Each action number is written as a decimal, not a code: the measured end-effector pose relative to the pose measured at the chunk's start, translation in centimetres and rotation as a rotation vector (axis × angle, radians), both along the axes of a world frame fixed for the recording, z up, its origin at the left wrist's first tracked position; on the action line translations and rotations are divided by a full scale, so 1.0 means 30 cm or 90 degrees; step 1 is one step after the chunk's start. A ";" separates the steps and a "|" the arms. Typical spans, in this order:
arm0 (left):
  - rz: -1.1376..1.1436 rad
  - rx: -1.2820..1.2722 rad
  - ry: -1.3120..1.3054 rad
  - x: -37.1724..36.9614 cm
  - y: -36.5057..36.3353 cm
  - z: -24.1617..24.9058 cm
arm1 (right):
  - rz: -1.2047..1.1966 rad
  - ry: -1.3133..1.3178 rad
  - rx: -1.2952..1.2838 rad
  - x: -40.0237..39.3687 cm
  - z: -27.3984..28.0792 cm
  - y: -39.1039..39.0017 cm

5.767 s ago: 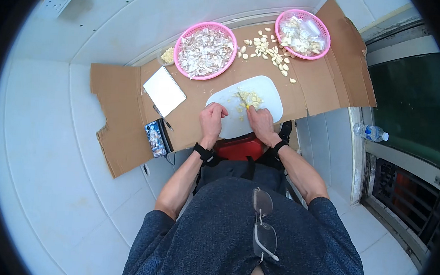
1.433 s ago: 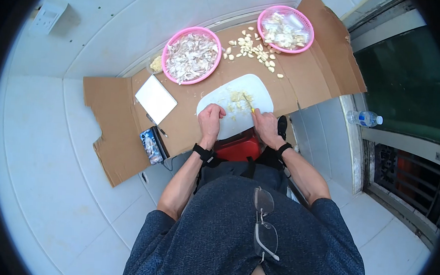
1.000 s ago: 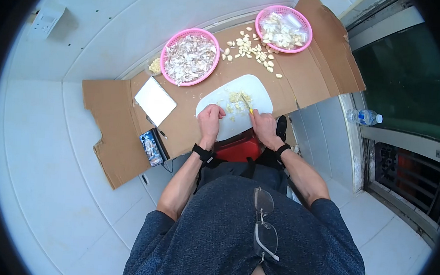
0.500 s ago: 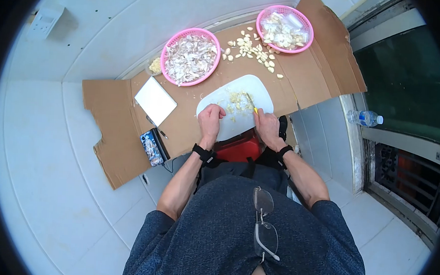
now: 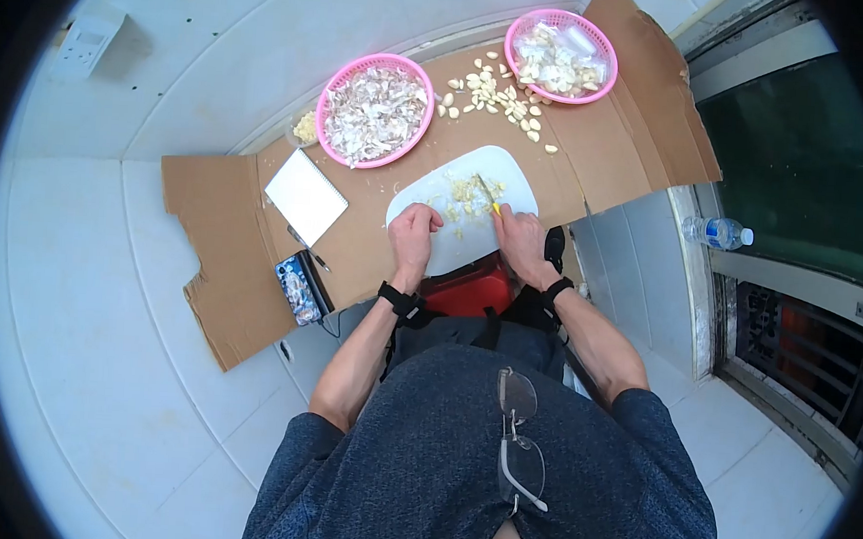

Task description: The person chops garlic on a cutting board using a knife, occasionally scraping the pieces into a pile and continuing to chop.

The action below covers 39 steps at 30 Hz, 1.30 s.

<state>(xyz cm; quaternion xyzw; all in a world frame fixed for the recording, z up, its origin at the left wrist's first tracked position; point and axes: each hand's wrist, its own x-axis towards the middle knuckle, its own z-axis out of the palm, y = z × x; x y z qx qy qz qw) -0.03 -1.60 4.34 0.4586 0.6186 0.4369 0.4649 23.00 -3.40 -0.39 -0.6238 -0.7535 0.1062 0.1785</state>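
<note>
Smooth, plastic-looking cutting board; metal knife blade; matt cardboard; plastic baskets.

Both forearms angled inward, left hand curled (a loose fist), right hand closed in a grip

Dark blue short-sleeved shirt, glasses hanging on it, black wristbands

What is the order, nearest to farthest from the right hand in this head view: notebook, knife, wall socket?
1. Knife, held in the right hand.
2. Notebook, left of the cutting board.
3. Wall socket, far upper left.
</note>
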 end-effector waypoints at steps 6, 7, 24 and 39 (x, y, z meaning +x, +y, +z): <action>0.008 0.008 -0.002 -0.017 -0.007 0.006 | 0.013 -0.017 -0.035 -0.016 -0.030 0.011; 0.009 0.011 -0.006 -0.017 -0.006 0.005 | 0.014 -0.022 -0.034 -0.012 -0.028 0.011; -0.004 0.002 -0.029 0.002 -0.013 0.005 | -0.082 -0.001 0.022 0.054 -0.061 -0.051; -0.006 0.001 -0.003 -0.002 -0.009 0.014 | -0.092 -0.002 0.025 0.064 -0.076 -0.068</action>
